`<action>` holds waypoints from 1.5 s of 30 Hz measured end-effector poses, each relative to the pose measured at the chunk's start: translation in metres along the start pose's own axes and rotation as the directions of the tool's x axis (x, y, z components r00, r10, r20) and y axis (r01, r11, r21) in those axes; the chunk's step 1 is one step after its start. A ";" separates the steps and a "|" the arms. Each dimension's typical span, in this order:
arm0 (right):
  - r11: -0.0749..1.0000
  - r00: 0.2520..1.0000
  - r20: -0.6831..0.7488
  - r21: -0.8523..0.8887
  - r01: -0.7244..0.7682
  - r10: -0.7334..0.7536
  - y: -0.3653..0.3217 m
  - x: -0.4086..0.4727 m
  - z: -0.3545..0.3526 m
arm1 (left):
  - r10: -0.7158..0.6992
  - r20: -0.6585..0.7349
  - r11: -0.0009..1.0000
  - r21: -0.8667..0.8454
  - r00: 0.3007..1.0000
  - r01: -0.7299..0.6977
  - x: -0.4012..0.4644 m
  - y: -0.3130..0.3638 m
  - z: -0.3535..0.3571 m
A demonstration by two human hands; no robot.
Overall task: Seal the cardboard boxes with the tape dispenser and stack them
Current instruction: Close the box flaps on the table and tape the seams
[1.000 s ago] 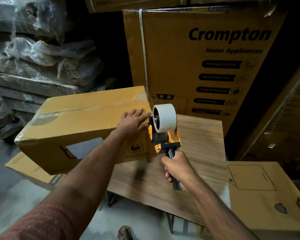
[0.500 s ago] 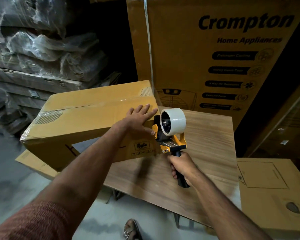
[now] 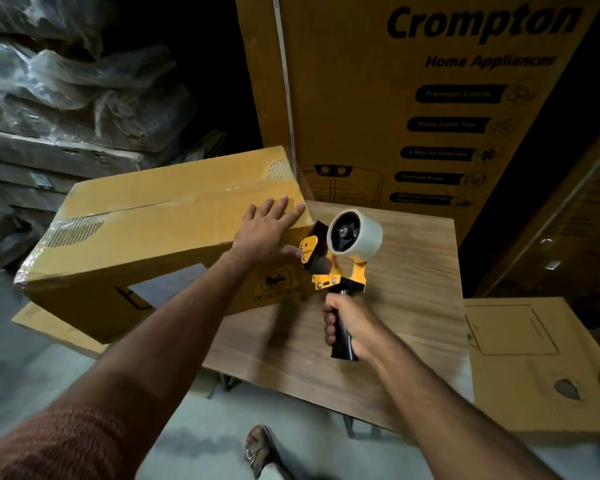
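Note:
A long yellow-brown cardboard box (image 3: pixel 146 244) lies on the wooden table (image 3: pixel 388 317), its left end hanging past the table's edge. Clear tape runs along its top seam. My left hand (image 3: pixel 265 230) presses flat on the box's right end, fingers straight, thumb down the near side. My right hand (image 3: pixel 343 320) grips the black handle of the yellow tape dispenser (image 3: pixel 340 258). The dispenser's head sits against the box's right end, its white tape roll standing upright above the table.
A tall Crompton carton (image 3: pixel 413 98) stands behind the table. Another cardboard box (image 3: pixel 534 368) sits low at the right, and a flat box (image 3: pixel 49 327) lies under the left end. Plastic-wrapped stacks (image 3: pixel 66 116) fill the left. A sandalled foot (image 3: pixel 260 452) is on the floor below.
My left hand has slid up from the near side onto the box's top right corner. The dispenser stays at the box's right end while the camera has moved closer.

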State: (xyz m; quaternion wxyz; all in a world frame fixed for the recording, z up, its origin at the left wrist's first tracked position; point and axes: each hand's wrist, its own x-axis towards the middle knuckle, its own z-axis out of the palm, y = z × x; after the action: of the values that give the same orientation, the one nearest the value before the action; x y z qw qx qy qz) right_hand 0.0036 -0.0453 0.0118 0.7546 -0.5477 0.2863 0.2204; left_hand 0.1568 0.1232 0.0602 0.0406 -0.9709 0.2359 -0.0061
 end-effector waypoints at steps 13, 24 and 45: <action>0.883 0.852 -0.369 -0.424 0.201 -0.370 0.043 0.044 -0.072 | 0.062 -0.348 0.983 -0.140 0.935 -0.117 -0.042 0.108 0.055; 0.642 0.623 -0.505 -0.767 -0.006 -0.597 0.083 0.049 -0.122 | 0.108 -0.188 0.959 -0.239 0.976 -0.153 -0.053 0.122 0.093; 0.431 0.475 -0.083 -0.578 0.693 -0.876 -0.028 0.021 -0.020 | -0.219 -0.018 0.961 -0.177 0.976 0.212 0.006 0.033 -0.024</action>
State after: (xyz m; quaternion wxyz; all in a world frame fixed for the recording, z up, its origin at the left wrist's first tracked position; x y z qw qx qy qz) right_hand 0.0338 -0.0727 0.0124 0.5408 -0.8114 0.0651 -0.2121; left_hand 0.1461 0.0900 0.0815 -0.0496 -0.9903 0.1293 -0.0078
